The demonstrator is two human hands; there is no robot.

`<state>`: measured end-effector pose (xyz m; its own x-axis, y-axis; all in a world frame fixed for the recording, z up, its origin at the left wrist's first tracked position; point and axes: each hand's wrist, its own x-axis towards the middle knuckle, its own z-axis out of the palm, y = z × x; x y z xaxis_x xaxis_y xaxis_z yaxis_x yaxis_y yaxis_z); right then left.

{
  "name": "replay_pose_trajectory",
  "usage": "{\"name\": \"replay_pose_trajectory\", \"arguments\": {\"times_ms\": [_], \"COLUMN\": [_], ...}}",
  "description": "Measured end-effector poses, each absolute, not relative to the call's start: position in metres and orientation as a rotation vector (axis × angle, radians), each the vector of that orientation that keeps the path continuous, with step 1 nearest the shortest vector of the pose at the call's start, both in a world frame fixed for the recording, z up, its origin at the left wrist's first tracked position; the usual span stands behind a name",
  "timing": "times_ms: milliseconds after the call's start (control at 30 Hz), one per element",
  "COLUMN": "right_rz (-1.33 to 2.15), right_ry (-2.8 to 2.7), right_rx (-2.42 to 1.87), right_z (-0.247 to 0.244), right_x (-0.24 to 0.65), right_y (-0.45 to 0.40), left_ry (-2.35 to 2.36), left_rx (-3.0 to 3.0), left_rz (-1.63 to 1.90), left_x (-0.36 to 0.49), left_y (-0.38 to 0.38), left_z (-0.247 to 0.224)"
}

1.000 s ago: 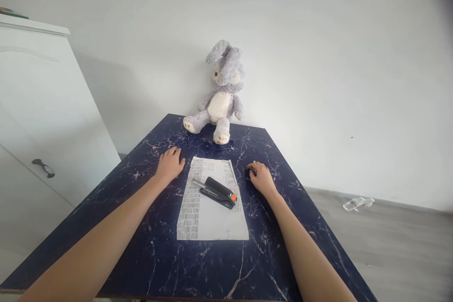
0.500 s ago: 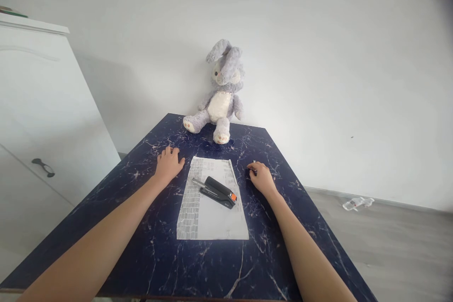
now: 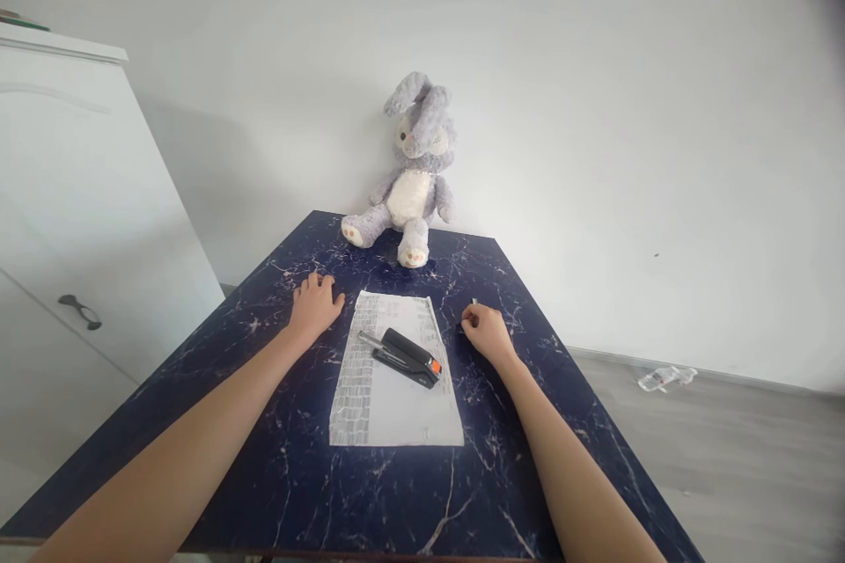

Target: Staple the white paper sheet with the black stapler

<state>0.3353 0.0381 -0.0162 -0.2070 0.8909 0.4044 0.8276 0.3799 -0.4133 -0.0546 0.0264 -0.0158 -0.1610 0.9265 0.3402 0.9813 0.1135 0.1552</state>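
A black stapler (image 3: 404, 357) with an orange end lies on a printed sheet of paper (image 3: 402, 422). Its metal staple tray sticks out at the upper left. To the left of the paper my left hand (image 3: 315, 308) rests palm down on the table, fingers apart, holding nothing. Right of the paper, my right hand (image 3: 488, 330) has its fingers curled together against the tabletop. A tiny light object (image 3: 473, 302) shows just behind those fingers; whether they grip it, I cannot make out.
The dark blue marbled table (image 3: 383, 501) stands against a white wall. A grey plush rabbit (image 3: 413, 193) sits at its far edge. On the left is a white cabinet (image 3: 99, 193) with a dark handle (image 3: 80, 311). Clear plastic (image 3: 666, 379) lies on the floor at right.
My right hand's fingers have curled in closer together beside the tiny light object. The left hand, stapler and paper stay where they were.
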Motion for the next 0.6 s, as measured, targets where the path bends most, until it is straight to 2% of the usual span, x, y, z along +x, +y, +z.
{"name": "replay_pose_trajectory", "arguments": {"times_ms": [367,600], "right_rz": [0.215,0.663], "right_ry": [-2.086,-2.334], "right_rx": [-1.369,-0.802], "right_z": [-0.010,0.013], "right_x": [0.326,0.283], "right_y": [0.033,-0.007], "left_ry": [-2.207,-2.200], "left_rx": [-1.926,-1.919], "left_rz": [-0.525,-0.512], "left_x": [-0.054,-0.054], "left_y": [0.025,0.026], "left_z": [-0.015,-0.015]}}
